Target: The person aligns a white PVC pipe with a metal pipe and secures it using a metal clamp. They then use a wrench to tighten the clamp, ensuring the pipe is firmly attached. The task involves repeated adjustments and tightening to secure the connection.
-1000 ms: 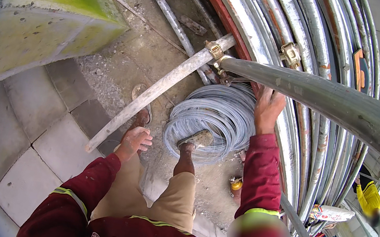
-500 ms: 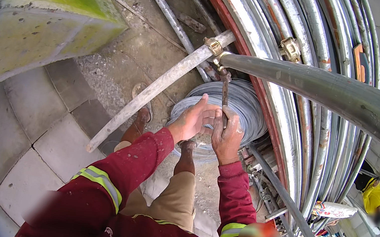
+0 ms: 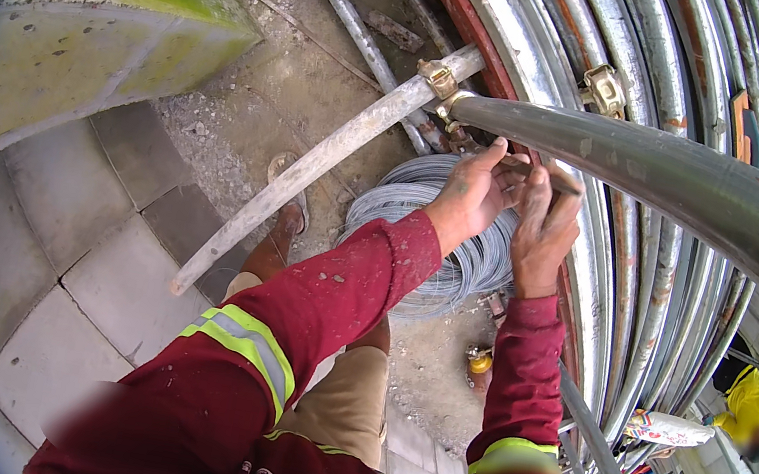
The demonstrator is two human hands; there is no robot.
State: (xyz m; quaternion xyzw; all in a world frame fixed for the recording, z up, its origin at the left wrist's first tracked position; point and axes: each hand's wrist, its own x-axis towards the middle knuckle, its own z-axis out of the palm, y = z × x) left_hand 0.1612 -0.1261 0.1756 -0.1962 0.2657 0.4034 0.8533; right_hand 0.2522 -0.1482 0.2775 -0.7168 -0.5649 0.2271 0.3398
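Underfoot: rough concrete ground (image 3: 254, 83), gritty and stained, giving way to grey paving slabs (image 3: 69, 213) toward the lower left. A green-topped concrete block (image 3: 90, 34) fills the upper left. Curved steel pipes (image 3: 633, 68) run in a tight bank along the right, one rust-red at the inner edge, with a brass-coloured clamp (image 3: 606, 89) on them. A dark pipe (image 3: 655, 174) crosses above my hands toward the right rim. A pale pipe (image 3: 309, 174) slants from a second clamp (image 3: 440, 77) down to the slabs. Wire coil (image 3: 460, 241) lies on the ground beside the pipe bank, below my hands. Small yellow object (image 3: 479, 361) on the ground near the coil's lower edge. Outdoor site; a person in yellow (image 3: 751, 404) stands far off at the right rim.

Left hand (image 3: 474, 193): fingers curled shut around a thin rusty wire (image 3: 534, 168) just under the dark pipe. Right hand (image 3: 544, 225): also closed, pinching the same wire beside the left. Both hands nearly touching.

Change since half a second ago: both hands have risen from over the coil to the underside of the dark pipe. One second ago the left hand hung low by my knee and the right reached up alone.
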